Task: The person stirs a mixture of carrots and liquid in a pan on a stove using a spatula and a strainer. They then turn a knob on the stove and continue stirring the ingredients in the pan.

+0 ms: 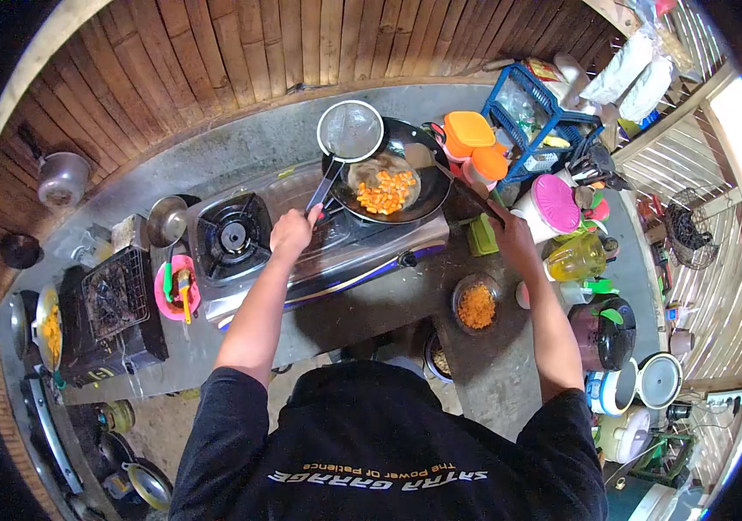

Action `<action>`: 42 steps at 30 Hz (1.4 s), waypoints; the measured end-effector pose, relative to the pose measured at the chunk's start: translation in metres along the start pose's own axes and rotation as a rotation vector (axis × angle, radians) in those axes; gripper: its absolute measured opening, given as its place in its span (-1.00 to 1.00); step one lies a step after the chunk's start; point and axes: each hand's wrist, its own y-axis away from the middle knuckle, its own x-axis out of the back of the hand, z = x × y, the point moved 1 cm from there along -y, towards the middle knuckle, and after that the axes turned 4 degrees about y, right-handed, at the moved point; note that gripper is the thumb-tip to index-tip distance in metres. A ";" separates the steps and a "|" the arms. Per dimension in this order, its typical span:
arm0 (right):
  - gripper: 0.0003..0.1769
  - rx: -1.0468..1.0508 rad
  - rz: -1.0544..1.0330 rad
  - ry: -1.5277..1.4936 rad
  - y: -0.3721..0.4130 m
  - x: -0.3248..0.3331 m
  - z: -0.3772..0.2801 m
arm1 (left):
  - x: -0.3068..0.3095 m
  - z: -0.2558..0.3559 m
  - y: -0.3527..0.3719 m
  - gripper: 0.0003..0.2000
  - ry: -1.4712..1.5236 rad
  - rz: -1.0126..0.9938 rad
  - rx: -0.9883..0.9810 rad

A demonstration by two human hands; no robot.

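My left hand (295, 231) is closed around the dark handle of a round mesh strainer (351, 130), held over the left rim of a black wok (430, 205). In the wok, orange food pieces (387, 193) lie in bubbling oil. My right hand (514, 236) grips the long handle of a spatula (420, 156), whose blade is at the far right side of the wok, beside the food. Below the wok is a two-burner gas stove (319, 256), its left burner (234, 234) bare.
A bowl of orange shreds (476, 306) sits near my right forearm. Orange-lidded containers (468, 133), a pink-lidded tub (553, 205) and an oil bottle (576, 258) line the right side. To the left are a pink bowl (167, 304) with utensils and a small pot (168, 221).
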 end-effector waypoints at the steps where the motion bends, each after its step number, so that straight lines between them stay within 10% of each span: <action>1: -0.58 0.022 0.025 -0.025 -0.002 -0.006 0.002 | 0.002 0.000 0.000 -0.30 0.012 -0.024 -0.003; 10: -0.52 -0.128 -0.236 -0.525 0.019 -0.044 0.012 | -0.003 -0.005 -0.007 -0.32 0.012 -0.039 -0.006; 13: -0.57 0.175 -0.041 -0.374 0.023 -0.041 0.016 | -0.001 -0.004 -0.005 -0.32 0.024 -0.056 -0.009; 26: -0.58 0.079 -0.038 -0.443 -0.039 -0.105 0.012 | -0.001 -0.002 -0.003 -0.30 -0.001 -0.029 0.004; 31: -0.55 0.012 -0.284 -0.491 -0.016 -0.061 0.001 | -0.011 -0.012 -0.012 -0.28 0.017 0.016 -0.017; 42: -0.50 0.283 -0.049 0.102 0.073 0.084 -0.042 | 0.003 -0.001 0.000 -0.31 0.012 -0.031 -0.023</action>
